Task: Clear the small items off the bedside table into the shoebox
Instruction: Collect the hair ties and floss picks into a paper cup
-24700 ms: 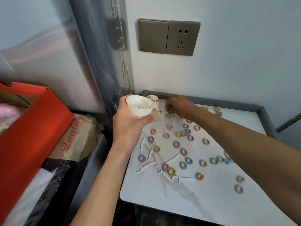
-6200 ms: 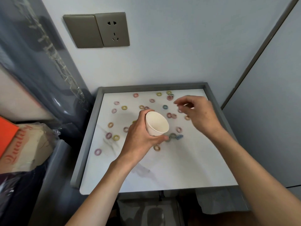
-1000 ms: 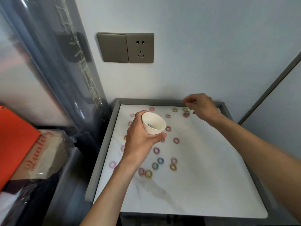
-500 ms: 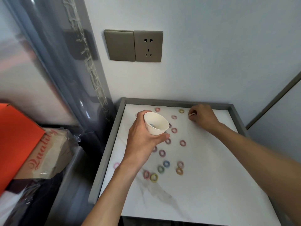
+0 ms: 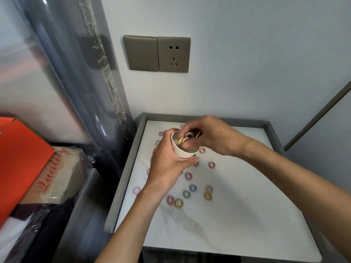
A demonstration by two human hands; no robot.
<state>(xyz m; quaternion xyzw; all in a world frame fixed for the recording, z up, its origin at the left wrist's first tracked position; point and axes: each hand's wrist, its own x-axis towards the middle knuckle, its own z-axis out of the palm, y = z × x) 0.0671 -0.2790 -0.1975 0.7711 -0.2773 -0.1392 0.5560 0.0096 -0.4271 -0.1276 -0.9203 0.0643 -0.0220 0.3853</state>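
Small rings [image 5: 188, 176] in mixed colours lie scattered over the white marbled surface [image 5: 237, 215], most in a loose group in front of the hands, one pink one alone near the left rim. Half a second ago the right hand [image 5: 212, 135] was down at the back edge of the surface. Now it has come over the white cup [image 5: 185, 151], and its fingertips pinch a yellow ring and a darker one at the cup's mouth. The left hand [image 5: 167, 164] keeps its grip round the cup's side, above the surface, much where it was.

The orange shoebox [image 5: 24, 158] stands well off to the left, apart from the surface. Beside it sits a brown paper bag [image 5: 62, 171] with red lettering, wrapped in clear plastic. A bronze switch-and-socket plate [image 5: 157, 54] is on the wall above. The right hand hides the back of the surface and part of the cup's opening. The left hand and wrist cover some rings beneath them.
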